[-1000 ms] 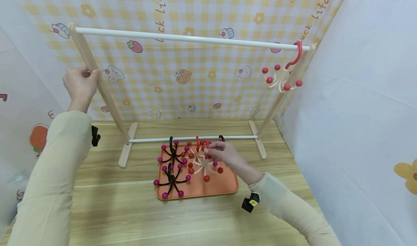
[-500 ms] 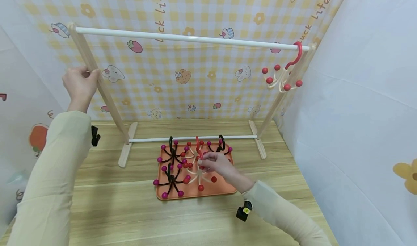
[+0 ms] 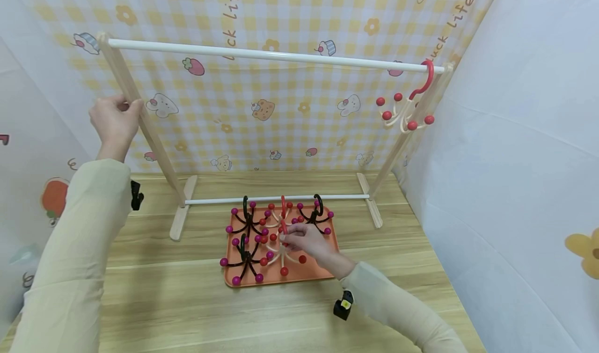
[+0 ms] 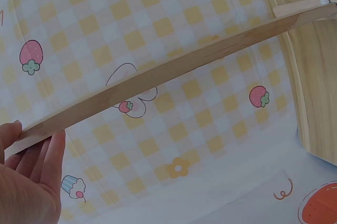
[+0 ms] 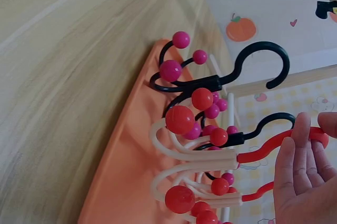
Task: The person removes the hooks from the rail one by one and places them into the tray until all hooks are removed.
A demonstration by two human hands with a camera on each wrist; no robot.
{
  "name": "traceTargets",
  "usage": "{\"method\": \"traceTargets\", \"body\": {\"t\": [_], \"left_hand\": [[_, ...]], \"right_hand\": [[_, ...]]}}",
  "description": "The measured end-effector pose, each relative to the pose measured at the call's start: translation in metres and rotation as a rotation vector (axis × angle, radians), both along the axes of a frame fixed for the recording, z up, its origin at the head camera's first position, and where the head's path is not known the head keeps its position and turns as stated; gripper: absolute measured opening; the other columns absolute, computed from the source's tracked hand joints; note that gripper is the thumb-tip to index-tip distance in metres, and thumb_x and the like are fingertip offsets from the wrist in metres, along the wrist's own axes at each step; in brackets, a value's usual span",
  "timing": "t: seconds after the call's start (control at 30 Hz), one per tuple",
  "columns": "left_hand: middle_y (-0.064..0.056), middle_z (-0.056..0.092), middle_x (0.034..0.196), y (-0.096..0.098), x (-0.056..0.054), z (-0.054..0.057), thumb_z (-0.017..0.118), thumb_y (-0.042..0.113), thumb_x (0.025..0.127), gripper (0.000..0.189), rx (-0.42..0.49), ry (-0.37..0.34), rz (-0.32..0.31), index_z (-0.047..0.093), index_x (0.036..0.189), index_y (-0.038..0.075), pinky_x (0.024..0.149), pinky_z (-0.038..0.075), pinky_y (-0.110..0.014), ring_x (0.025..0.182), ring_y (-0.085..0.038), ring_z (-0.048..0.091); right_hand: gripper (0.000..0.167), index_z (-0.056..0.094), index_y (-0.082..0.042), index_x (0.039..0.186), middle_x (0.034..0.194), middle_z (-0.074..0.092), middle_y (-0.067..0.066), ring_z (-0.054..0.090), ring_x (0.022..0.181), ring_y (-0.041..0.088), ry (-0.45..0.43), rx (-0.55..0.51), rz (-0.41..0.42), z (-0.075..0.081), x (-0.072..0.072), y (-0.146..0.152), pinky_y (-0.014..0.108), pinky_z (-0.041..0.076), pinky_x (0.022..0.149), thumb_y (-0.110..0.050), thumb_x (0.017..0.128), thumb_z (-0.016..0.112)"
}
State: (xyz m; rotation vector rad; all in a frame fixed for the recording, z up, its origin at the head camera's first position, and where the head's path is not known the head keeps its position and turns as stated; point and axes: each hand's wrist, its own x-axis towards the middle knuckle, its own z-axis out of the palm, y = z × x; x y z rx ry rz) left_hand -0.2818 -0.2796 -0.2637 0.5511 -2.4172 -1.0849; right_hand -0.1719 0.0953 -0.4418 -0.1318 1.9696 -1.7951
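My left hand (image 3: pixel 114 121) grips the wooden left post (image 3: pixel 156 146) of a small rack, thumb on one side and fingers on the other in the left wrist view. With my right hand (image 3: pixel 310 243) I pinch the red hook (image 5: pixel 260 150) of a cream octopus-style hanger tipped with red balls. Its spread arms (image 5: pixel 210 155) are low over the orange tray (image 3: pixel 314 271), at the front middle. Just behind stands a second cream hanger with a red hook (image 3: pixel 283 206). Black hangers with magenta balls stand at front left (image 3: pixel 247 257), back left (image 3: pixel 249 221) and back right (image 3: pixel 314 217).
A white top bar (image 3: pixel 271 55) spans the rack, and one red-hooked cream hanger (image 3: pixel 423 86) hangs at its right end. A lower white bar (image 3: pixel 210 201) runs behind the tray. Wooden table (image 3: pixel 187 301) lies in front; a checked cloth (image 3: pixel 262 150) hangs behind.
My right hand has moved left and toward the front with the cream hanger, slowing lately. The black hanger at back right has come into view. My left hand stays on the post.
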Motion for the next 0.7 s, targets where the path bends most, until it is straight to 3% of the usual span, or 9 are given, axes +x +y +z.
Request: {"method": "traceTargets", "body": {"t": [0.2,0.3,0.43,0.7], "left_hand": [[-0.007,0.059,0.109,0.000,0.001,0.000,0.047,0.036,0.088,0.045,0.007,0.004,-0.006,0.056,0.118,0.005,0.088,0.036,-0.029,0.120,-0.019,0.033],[0.003,0.064,0.096,0.000,0.001,0.001,0.048,0.036,0.087,0.044,0.011,0.012,-0.005,0.057,0.117,0.005,0.082,0.037,-0.025,0.119,-0.019,0.034],[0.012,0.058,0.078,0.000,0.002,0.001,0.048,0.036,0.087,0.044,0.011,0.021,-0.006,0.058,0.115,0.004,0.076,0.036,-0.022,0.118,-0.019,0.036],[-0.005,0.062,0.105,0.001,0.002,0.000,0.047,0.037,0.088,0.045,-0.004,0.007,-0.007,0.058,0.115,0.003,0.082,0.038,-0.027,0.119,-0.020,0.035]], "right_hand": [[0.020,0.060,0.003,0.095,0.087,0.063,0.018,0.061,0.078,0.031,0.024,0.030,-0.009,-0.011,0.001,-0.001,0.036,0.049,0.069,-0.012,0.081,0.063],[0.019,0.061,0.002,0.092,0.085,0.064,0.016,0.060,0.079,0.032,0.049,0.061,-0.011,-0.014,0.002,-0.002,0.033,0.050,0.066,-0.013,0.081,0.063],[0.018,0.060,0.002,0.091,0.084,0.064,0.015,0.059,0.081,0.035,0.051,0.053,-0.021,-0.016,0.004,-0.004,0.033,0.050,0.066,-0.013,0.081,0.064],[0.017,0.059,0.003,0.092,0.090,0.061,0.022,0.060,0.080,0.034,0.031,0.011,-0.020,-0.020,0.007,-0.006,0.036,0.049,0.067,-0.009,0.081,0.063]]}}
